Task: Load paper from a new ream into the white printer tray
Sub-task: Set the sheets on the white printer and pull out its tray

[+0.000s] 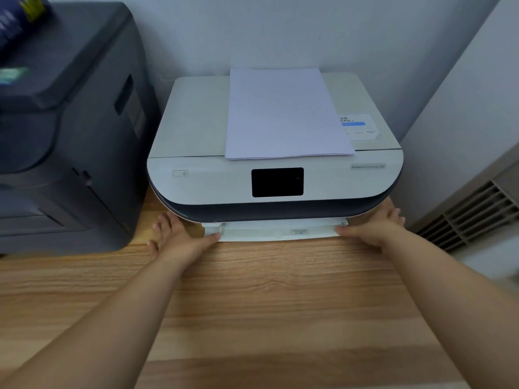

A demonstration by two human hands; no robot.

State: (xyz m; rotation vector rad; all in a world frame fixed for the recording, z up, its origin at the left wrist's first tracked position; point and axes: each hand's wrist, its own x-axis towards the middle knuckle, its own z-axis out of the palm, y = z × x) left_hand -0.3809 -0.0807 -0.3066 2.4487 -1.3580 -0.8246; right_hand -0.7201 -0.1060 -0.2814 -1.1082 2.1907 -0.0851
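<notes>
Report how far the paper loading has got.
Done: a paper stack lies on the white printer lid. In hand: left hand and right hand touch the ends of the tray, only slightly out. Left: open the tray, put the paper in, close it.

Head-worn view, down onto printer [275,153]

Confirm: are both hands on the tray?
Touching. The head view shows the left hand with its thumb pressed on the tray at its left corner, and the right hand with fingertips on its right corner.
</notes>
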